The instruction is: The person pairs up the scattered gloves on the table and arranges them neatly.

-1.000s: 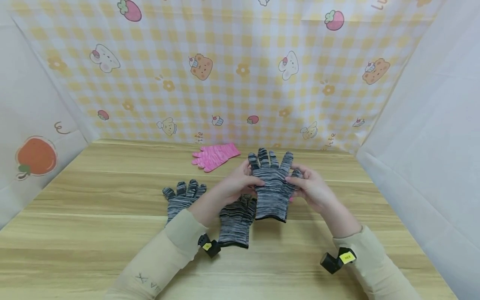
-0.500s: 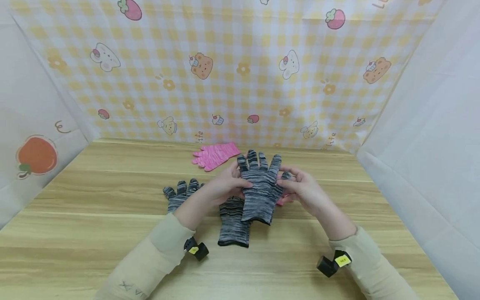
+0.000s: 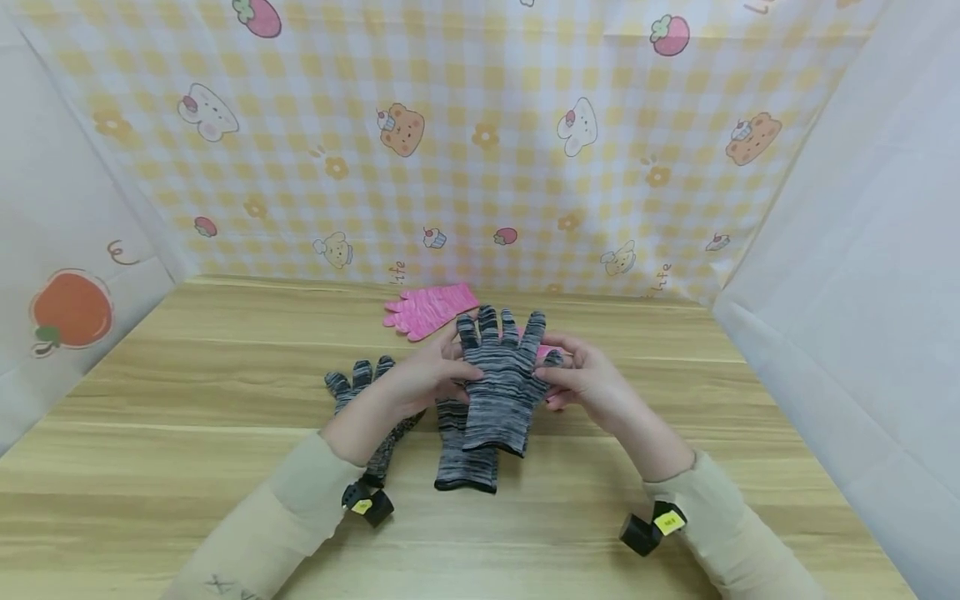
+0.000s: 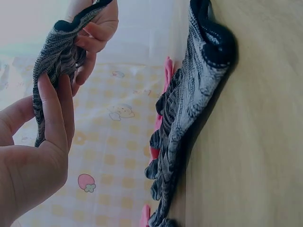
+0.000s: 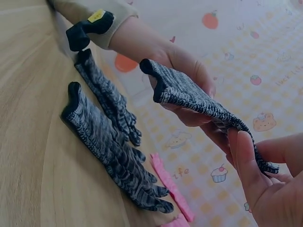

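A grey-and-black striped knit glove (image 3: 498, 387) is held up by both hands, its fingers pointing to the back and its cuff toward me. My left hand (image 3: 435, 371) pinches its left edge, thumb on top and fingers beneath. At its right edge, by the glove's thumb, my right hand (image 3: 588, 379) grips it the same way. Below lies a second striped glove (image 5: 113, 146), flat on the table; the raised one partly covers it in the head view. A third striped glove (image 3: 356, 382) rests further left, partly hidden by my left forearm.
A pink glove (image 3: 429, 311) lies at the back of the wooden table (image 3: 225, 375), near the patterned cloth (image 3: 480, 183). More pink fabric (image 3: 553, 351) shows behind my right hand. White cloth walls (image 3: 847, 275) stand on both sides.
Both hands have carried the raised glove leftward and slightly toward me, over the middle glove. My left forearm has shifted left, uncovering part of the third glove on its right side.
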`<state>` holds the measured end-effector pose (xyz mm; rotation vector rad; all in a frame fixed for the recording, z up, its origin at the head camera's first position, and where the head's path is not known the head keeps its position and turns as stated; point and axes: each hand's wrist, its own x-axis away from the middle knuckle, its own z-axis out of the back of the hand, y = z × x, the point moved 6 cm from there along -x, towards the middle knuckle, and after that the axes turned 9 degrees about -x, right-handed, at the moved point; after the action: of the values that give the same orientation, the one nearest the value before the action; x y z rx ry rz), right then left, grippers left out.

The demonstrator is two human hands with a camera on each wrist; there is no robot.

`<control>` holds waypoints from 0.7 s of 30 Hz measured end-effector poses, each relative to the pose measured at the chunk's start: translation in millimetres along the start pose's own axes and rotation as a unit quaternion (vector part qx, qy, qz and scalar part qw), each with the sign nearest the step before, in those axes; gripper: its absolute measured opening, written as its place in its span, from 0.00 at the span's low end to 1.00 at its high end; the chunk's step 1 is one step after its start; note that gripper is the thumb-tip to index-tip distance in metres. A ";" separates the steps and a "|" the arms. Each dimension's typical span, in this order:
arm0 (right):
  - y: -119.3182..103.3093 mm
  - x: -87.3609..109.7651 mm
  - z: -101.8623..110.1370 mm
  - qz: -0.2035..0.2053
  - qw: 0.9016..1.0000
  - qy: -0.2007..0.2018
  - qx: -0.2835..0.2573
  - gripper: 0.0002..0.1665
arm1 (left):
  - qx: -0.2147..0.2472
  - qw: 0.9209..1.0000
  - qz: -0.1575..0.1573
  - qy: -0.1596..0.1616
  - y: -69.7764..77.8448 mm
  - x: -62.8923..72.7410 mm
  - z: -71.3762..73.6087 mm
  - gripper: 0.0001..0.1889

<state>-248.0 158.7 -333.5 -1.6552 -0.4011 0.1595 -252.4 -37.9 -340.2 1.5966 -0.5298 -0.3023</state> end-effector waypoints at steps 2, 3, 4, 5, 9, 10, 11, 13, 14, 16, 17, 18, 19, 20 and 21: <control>1.2 -1.2 -3.0 -0.002 1.000 0.001 0.001 0.35 | -0.005 1.000 -0.003 -0.001 0.6 1.3 1.7 0.54; 1.9 -1.8 -4.5 -0.003 1.000 0.002 0.003 0.35 | -0.008 1.000 -0.004 -0.001 0.6 1.8 2.8 0.53; 2.5 -2.3 -6.1 -0.004 1.000 0.002 0.005 0.35 | -0.014 1.000 -0.003 0.001 0.4 2.6 4.3 0.53; 3.0 -2.8 -7.6 -0.004 1.000 0.002 0.006 0.35 | -0.020 1.000 -0.002 0.003 -0.2 3.4 5.8 0.53; 5.2 -5.0 -13.0 -0.005 1.000 0.001 0.018 0.35 | -0.034 0.999 0.008 0.009 -2.4 7.6 12.2 0.51; 5.9 -5.6 -14.3 -0.006 1.000 0.002 0.018 0.35 | -0.034 0.999 0.011 0.009 -3.3 8.6 13.6 0.51; 6.6 -6.1 -15.8 -0.008 1.000 0.002 0.017 0.35 | -0.034 0.999 0.015 0.008 -4.1 9.6 14.8 0.51; 8.4 -7.0 -18.5 -0.009 1.000 0.003 0.013 0.35 | -0.033 0.999 0.021 0.007 -6.0 11.3 17.5 0.51; 9.2 -7.5 -20.1 -0.009 1.000 0.003 0.012 0.35 | -0.034 0.999 0.024 0.006 -7.0 12.2 18.9 0.51; 10.9 -8.4 -23.2 -0.006 1.000 0.001 0.012 0.35 | -0.037 0.999 0.031 0.006 -9.3 14.2 21.5 0.51; 11.9 -9.0 -24.4 -0.002 1.000 -0.002 0.015 0.35 | -0.039 0.999 0.033 0.005 -10.1 15.2 22.3 0.51; 13.3 -9.6 -25.5 0.000 1.000 -0.004 0.017 0.34 | -0.043 0.998 0.035 0.005 -11.0 16.2 23.5 0.51; 14.8 -10.2 -26.7 0.001 1.000 -0.006 0.017 0.34 | -0.045 0.998 0.036 0.004 -11.7 17.0 24.1 0.52; 16.3 -10.9 -27.5 0.002 1.000 -0.007 0.019 0.33 | -0.047 0.998 0.036 0.002 -12.2 17.9 24.6 0.52; 18.1 -11.5 -28.1 0.003 1.000 -0.009 0.020 0.33 | -0.048 0.998 0.037 0.001 -13.0 18.5 25.2 0.53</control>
<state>-246.3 127.0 -349.1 -1.6172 -0.4039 0.1862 -247.0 -68.6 -353.3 1.4806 -0.5629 -0.2661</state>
